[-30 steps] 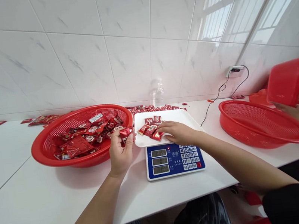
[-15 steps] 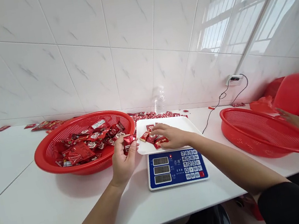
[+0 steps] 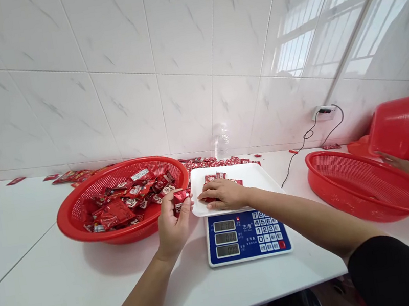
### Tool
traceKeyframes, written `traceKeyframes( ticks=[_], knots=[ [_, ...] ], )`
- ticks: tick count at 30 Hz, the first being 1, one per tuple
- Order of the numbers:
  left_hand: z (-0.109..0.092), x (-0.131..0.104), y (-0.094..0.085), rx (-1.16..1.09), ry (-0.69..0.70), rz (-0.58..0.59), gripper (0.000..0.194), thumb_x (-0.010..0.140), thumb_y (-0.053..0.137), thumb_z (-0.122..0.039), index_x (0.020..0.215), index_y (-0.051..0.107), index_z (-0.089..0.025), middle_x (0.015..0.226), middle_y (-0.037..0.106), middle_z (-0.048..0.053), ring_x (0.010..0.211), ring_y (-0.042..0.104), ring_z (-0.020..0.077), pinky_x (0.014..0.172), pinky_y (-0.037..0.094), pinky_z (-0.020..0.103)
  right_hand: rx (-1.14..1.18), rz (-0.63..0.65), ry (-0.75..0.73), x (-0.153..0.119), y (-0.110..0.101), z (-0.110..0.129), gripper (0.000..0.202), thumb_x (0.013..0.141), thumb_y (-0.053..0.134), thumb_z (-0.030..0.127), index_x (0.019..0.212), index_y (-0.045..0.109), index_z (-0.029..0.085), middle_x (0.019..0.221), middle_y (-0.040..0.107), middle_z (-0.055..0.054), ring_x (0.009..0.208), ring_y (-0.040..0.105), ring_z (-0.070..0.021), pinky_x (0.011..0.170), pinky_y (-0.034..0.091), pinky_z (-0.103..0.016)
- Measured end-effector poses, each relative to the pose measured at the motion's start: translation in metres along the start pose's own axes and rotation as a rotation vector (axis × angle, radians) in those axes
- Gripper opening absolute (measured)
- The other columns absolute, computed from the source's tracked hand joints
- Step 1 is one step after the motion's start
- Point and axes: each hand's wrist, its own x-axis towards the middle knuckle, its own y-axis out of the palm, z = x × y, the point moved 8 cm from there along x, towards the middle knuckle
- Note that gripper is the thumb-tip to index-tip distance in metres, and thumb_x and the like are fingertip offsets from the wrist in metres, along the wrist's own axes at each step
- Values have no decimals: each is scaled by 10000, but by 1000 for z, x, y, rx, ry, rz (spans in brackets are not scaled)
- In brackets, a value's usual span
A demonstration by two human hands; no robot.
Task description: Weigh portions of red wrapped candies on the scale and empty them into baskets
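My left hand (image 3: 172, 228) is closed around a small red wrapped packet (image 3: 181, 197), held between thumb and fingers beside the scale tray's left edge. Over the left part of the white tray (image 3: 261, 181), my right hand (image 3: 228, 194) has its fingers bent down around a red packet (image 3: 207, 199), mostly covered by them. Other red packets (image 3: 220, 175) lie on the tray just behind that hand. Below the tray is the blue front panel of the digital scale (image 3: 248, 236); its displays are lit. A red perforated basket (image 3: 69, 227), heaped with red packets (image 3: 115, 213), stands left.
Loose red packets (image 3: 209, 162) lie along the tiled wall, near a clear plastic object (image 3: 221, 142). To the right stands another red basket (image 3: 320, 196). Beyond it, a co-worker's hands hold a red basin (image 3: 398, 125). A cable (image 3: 297, 150) runs from the wall socket (image 3: 323, 113).
My right hand has shifted left on the tray, its fingers closing over a packet. My left hand keeps its packet. The co-worker's basin has tilted differently. The view has shifted slightly.
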Motion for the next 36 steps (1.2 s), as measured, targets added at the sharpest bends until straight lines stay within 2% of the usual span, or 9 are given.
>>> traceKeyframes(
  ticks=[6, 12, 15, 19, 24, 27, 30, 32, 36],
  knots=[
    [2, 1, 1, 2, -2, 0, 281, 876, 565, -333, 1120, 504, -206, 987, 654, 65, 842, 667, 187, 796, 534, 340, -62, -121, 123, 0, -1, -6, 300, 884, 534, 487, 1007, 647, 238, 956, 661, -50, 856, 600, -182, 631, 418, -263],
    [5, 2, -1, -7, -8, -11, 298, 874, 564, -338, 1133, 495, -207, 990, 656, 67, 833, 669, 186, 790, 538, 341, -106, -312, 330, -35, -41, -45, 267, 927, 481, 426, 998, 640, 224, 968, 665, -62, 842, 605, -169, 680, 423, -263],
    [4, 1, 0, -15, -14, -6, 294, 871, 564, -339, 1125, 504, -204, 994, 662, 66, 825, 671, 183, 780, 542, 337, -150, -453, 527, -93, -80, -88, 310, 944, 425, 424, 1028, 623, 202, 1004, 658, -92, 851, 607, -200, 703, 432, -301],
    [3, 1, 1, 21, -21, -4, 318, 864, 572, -345, 1142, 503, -205, 986, 667, 61, 831, 671, 188, 776, 546, 346, -270, -587, 963, -210, -118, -153, 355, 885, 471, 516, 1075, 617, 255, 1061, 657, -67, 891, 613, -229, 698, 438, -320],
    [7, 0, 2, 63, -29, 1, 320, 861, 573, -352, 1139, 505, -209, 988, 665, 60, 831, 672, 193, 763, 551, 346, -293, -399, 1448, -346, -111, -203, 479, 858, 404, 582, 1166, 593, 268, 1208, 584, -147, 999, 588, -320, 719, 447, -414],
    [11, 0, 2, 71, -40, 7, 311, 862, 573, -362, 1126, 507, -211, 996, 662, 61, 832, 672, 192, 761, 551, 342, -249, -366, 1570, -390, -99, -208, 591, 831, 415, 590, 1255, 547, 199, 1229, 548, -234, 1031, 575, -400, 753, 447, -500],
    [13, 0, 3, 79, -52, 8, 308, 864, 570, -370, 1121, 510, -212, 994, 663, 60, 838, 670, 192, 766, 550, 341, -213, -368, 1628, -401, -92, -205, 660, 812, 433, 573, 1269, 540, 109, 1201, 524, -333, 1077, 526, -491, 774, 415, -601],
    [14, 0, 3, 82, -59, 5, 318, 863, 572, -375, 1128, 510, -210, 987, 665, 62, 831, 670, 192, 759, 552, 341, -213, -391, 1618, -387, -93, -201, 671, 828, 407, 547, 1293, 513, 75, 1253, 464, -372, 1152, 443, -541, 804, 355, -680],
    [13, 0, 2, 60, -49, -9, 349, 857, 577, -377, 1150, 503, -203, 991, 666, 69, 826, 673, 196, 756, 554, 344, -200, -437, 1360, -300, -92, -188, 593, 883, 358, 499, 1350, 440, 142, 1408, 378, -255, 1323, 292, -436, 969, 273, -661]
  ],
)
